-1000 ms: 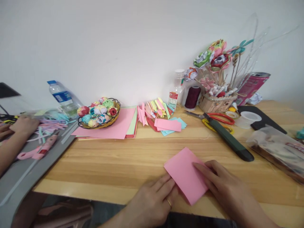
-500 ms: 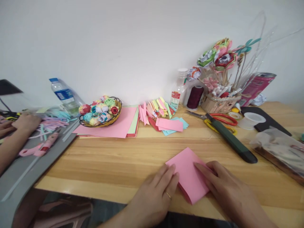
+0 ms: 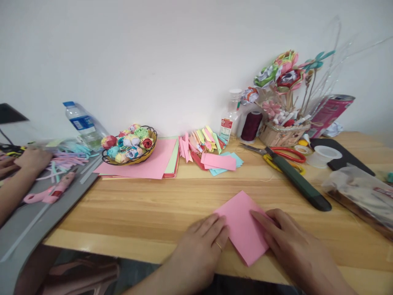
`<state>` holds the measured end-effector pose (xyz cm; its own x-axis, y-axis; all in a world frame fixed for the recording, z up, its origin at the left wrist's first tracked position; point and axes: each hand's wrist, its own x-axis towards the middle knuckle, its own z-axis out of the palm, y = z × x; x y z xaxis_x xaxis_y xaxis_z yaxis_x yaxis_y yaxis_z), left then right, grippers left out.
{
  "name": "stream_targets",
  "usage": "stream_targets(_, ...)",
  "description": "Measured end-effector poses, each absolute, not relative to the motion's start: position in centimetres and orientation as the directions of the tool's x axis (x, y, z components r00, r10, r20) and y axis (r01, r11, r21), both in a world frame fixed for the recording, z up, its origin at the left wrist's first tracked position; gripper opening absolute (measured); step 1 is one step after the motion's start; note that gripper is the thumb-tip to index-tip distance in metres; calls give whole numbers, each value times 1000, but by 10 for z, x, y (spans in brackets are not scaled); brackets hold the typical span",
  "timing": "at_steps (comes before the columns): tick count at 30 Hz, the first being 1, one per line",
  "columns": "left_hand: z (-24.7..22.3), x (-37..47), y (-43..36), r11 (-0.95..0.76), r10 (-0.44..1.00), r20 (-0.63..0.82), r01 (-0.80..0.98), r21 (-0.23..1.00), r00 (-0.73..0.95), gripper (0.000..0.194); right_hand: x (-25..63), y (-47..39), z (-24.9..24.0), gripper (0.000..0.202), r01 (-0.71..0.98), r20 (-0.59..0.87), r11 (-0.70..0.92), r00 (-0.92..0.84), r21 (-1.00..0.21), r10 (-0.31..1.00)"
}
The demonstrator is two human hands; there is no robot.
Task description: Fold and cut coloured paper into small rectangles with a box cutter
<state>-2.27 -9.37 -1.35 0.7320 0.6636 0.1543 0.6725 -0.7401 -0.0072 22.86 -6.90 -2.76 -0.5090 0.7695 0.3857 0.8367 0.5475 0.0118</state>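
A folded pink paper (image 3: pixel 245 229) lies turned like a diamond near the table's front edge. Along its left side rest the fingertips of my left hand (image 3: pixel 204 246), its fingers lying flat and a ring on one of them. My right hand (image 3: pixel 294 241) has its thumb and fingers closed on the paper's right edge. Behind, pink and blue paper slips (image 3: pixel 219 162) lie beside a heap of folded coloured strips (image 3: pixel 204 141).
A basket of paper flowers (image 3: pixel 132 147) stands on coloured sheets. Scissors (image 3: pixel 288 155) and a green-handled cutter (image 3: pixel 302 182) lie right, near a plastic bag (image 3: pixel 362 192). Far left, another person's hands (image 3: pixel 33 159) work near a pink glue gun (image 3: pixel 55 190).
The paper's lower fold, which stood slightly open, now lies flatter. My left hand's fingers have drawn closer to the paper's left edge. My right hand has hardly moved.
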Motion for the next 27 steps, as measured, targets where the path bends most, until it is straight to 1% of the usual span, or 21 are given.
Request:
stream_targets(3, -10, -22, -90, -746, 664, 101, 665, 32, 741, 42, 225, -67, -19, 27, 846, 416, 533, -475, -28, 776)
stream_targets(4, -10, -22, -89, -751, 660, 88, 660, 39, 746, 42, 225, -65, -15, 26, 847, 413, 528, -459, -64, 786)
stream_targets(6, -9, -22, -88, -758, 652, 72, 651, 38, 755, 42, 225, -56, -8, 27, 847, 370, 501, -414, -178, 832)
stream_targets(8, -8, -22, -88, -759, 650, 59, 650, 20, 757, 43, 225, -44, 1, 31, 848, 256, 420, -348, -324, 902)
stream_targets(10, -8, -22, -88, -757, 653, 44, 654, -2, 756, 43, 225, -31, 12, 38, 826, 77, 314, -316, -468, 946)
stream_targets(12, -9, -22, -88, -754, 656, 34, 656, -15, 754, 43, 224, -20, 22, 45, 771, -109, 218, -348, -598, 931)
stream_targets(13, -10, -22, -88, -753, 657, 36, 658, -19, 753, 43, 223, -15, 26, 48, 741, -176, 175, -369, -648, 912)
stream_targets(15, -12, -22, -88, -752, 658, 55, 659, -19, 751, 43, 220, -8, 30, 51, 696, -257, 102, -392, -710, 884)
stream_targets(18, -13, -23, -88, -754, 655, 81, 656, 14, 751, 41, 216, -2, 30, 52, 654, -296, 36, -389, -756, 872)
stream_targets(20, -10, -25, -88, -760, 649, 107, 643, 90, 753, 39, 213, 0, 30, 50, 615, -298, 10, -396, -788, 869)
stream_targets(22, -4, -28, -86, -740, 668, 161, 628, 239, 726, 37, 212, 0, 32, 51, 588, -273, 8, -388, -809, 880)
stream_targets(23, 0, -30, -83, -699, 708, 203, 631, 336, 676, 38, 212, 0, 34, 53, 579, -244, 18, -371, -815, 896)
stream_targets(24, 5, -32, -79, -632, 768, 247, 635, 446, 591, 41, 211, -1, 36, 54, 566, -197, 38, -347, -823, 917)
stream_targets(25, 9, -33, -73, -539, 837, 280, 625, 565, 469, 46, 210, -1, 38, 55, 547, -135, 65, -318, -834, 938)
stream_targets(26, 13, -34, -65, -427, 903, 286, 589, 686, 322, 54, 209, -2, 40, 54, 521, -67, 97, -287, -848, 956)
stream_targets(27, 17, -34, -57, -320, 947, 261, 512, 797, 185, 63, 207, -2, 42, 53, 486, 4, 134, -257, -863, 966)
